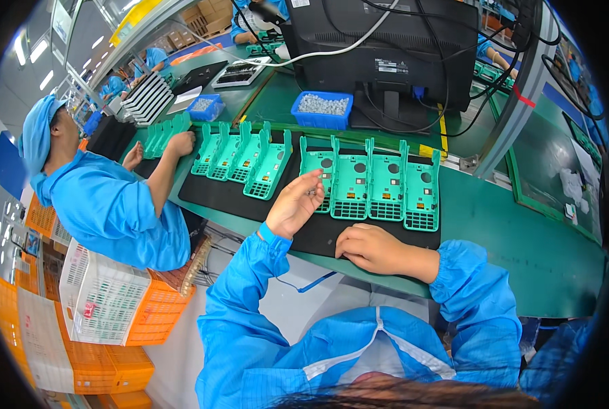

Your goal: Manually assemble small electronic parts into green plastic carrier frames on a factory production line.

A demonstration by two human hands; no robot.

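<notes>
Four-slot rows aside, several green plastic housings [387,178] stand side by side on a black mat [318,235] before me. My left hand [295,206] is raised over the leftmost of them, palm up with the fingers curled in. Something small and greyish shows among those fingers, too small to name. A blue wristband [274,240] circles the left wrist. My right hand [379,248] rests at the mat's near edge, just below the housings, its fingers bent under. Whatever its fingertips may hold is hidden.
More green housings [239,160] stand to the left. Beyond the rows sits a blue bin [321,110] of small pale pieces, beside a black monitor [386,58] with hanging cables. A co-worker in blue [107,198] handles housings at left. Crates [107,293] stand on the floor.
</notes>
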